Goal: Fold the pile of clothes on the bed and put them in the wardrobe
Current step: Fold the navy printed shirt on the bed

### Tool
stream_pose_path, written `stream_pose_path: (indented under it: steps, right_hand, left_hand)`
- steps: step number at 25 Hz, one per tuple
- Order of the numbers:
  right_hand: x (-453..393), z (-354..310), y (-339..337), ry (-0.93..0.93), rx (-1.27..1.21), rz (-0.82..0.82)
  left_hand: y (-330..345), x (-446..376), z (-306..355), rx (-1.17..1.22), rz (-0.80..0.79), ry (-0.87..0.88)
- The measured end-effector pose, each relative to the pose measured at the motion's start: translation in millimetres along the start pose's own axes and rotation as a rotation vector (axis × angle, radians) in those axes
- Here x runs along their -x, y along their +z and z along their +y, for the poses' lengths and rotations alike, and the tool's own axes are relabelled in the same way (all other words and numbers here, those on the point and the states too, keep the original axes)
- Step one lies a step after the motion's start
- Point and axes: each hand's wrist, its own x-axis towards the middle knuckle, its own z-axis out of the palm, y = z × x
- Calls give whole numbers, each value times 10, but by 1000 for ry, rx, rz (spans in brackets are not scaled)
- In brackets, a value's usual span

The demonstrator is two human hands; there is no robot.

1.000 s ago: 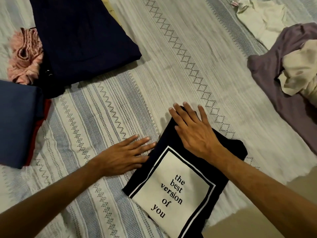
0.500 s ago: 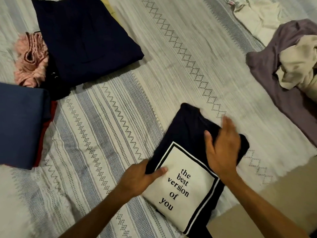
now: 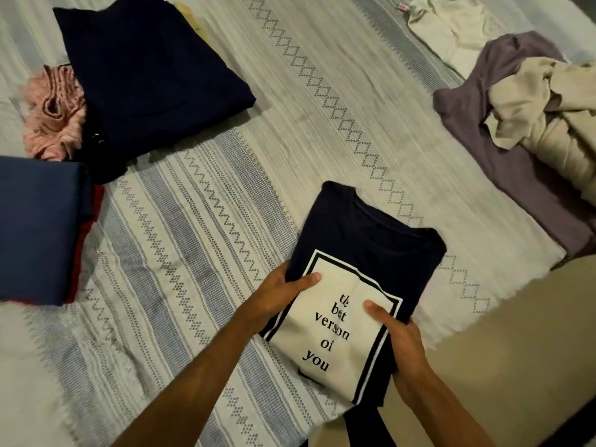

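A folded dark navy T-shirt (image 3: 371, 246) with a white printed panel reading "the best version of you" lies at the near edge of the striped bedspread (image 3: 200, 240). My left hand (image 3: 277, 295) grips its left edge, thumb on top of the print, fingers under. My right hand (image 3: 400, 340) grips its right edge the same way. The print panel is creased between my thumbs. A dark strip of the shirt hangs over the bed edge below.
A folded navy garment (image 3: 145, 79) lies at the far left beside a crumpled pink one (image 3: 54, 117). A blue folded piece over something red (image 3: 35, 230) sits at the left. At the right, unfolded purple (image 3: 503, 150), beige (image 3: 548, 104) and cream (image 3: 451, 30) clothes lie. Beige floor (image 3: 516, 333) lies below the bed edge.
Both hands left the top of the shirt, where they pressed it flat, and took hold of its two sides. The shirt's near end has buckled slightly.
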Motion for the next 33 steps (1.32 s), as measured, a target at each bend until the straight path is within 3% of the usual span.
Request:
stream_pose_path:
  steps: [4,11,17,20,24,28,31,33]
  right_hand:
    - [105,-266,39,20,37,-162]
    - [898,-1167,700,-28,449,-483]
    - [1912,-1796,2580,-218,715,-874]
    - [2275,-1925,3716,-332,743,-949]
    - [2325,-1945,5250,-318,844,-1016]
    - [1419,-1570,6202,-268,1042,-1034]
    - [716,-1212,6265,-286,1146,-961]
    - [486,-1130,6141,-264,1005,-948]
  left_hand:
    - [47,154,27,90,47,-33]
    - [-359,1246,352,403,217,88]
    - [-1519,2426,411,687,668,358]
    - [-2186,2872,505,731,881,498]
    - [-3187,3016,398,790,1040,621]
    - [-3909,2199,-228,907,996,467]
    - [-4110,1645,-663,996,920,352]
    - [-4149,1550,-794,1052,883,317]
